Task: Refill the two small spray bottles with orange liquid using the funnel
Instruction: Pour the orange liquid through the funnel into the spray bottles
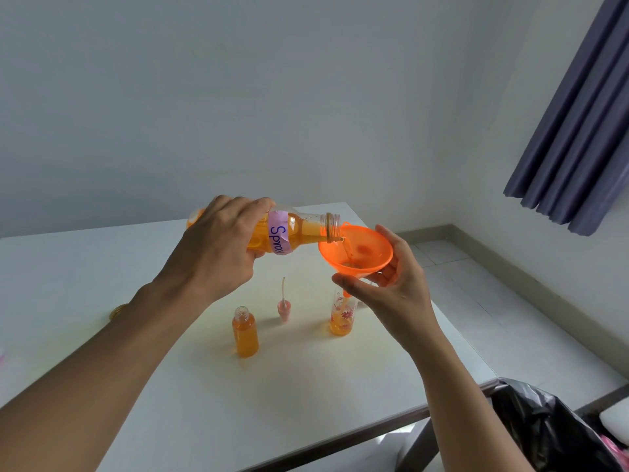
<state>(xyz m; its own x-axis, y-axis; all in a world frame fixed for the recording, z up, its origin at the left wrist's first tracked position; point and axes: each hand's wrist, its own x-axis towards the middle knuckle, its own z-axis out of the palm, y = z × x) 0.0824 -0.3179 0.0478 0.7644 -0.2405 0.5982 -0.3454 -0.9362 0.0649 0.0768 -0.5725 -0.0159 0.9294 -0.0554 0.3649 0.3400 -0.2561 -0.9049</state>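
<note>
My left hand [218,243] grips a large clear bottle [303,233] with a purple label, tipped to the right, and orange liquid runs from its mouth into an orange funnel [360,250]. My right hand [391,284] holds the funnel from below and behind. The funnel's spout sits in a small flowered bottle [342,316], which is partly filled with orange liquid. A second small bottle [245,332], uncapped and nearly full of orange liquid, stands on the white table [102,301] to the left. A pink spray cap with its tube [284,310] stands between the two small bottles.
A gold-coloured lid [117,311] peeks out behind my left forearm. A black bin bag [544,427] sits off the table's front right corner. A grey-blue curtain [585,131] hangs at the right by the wall.
</note>
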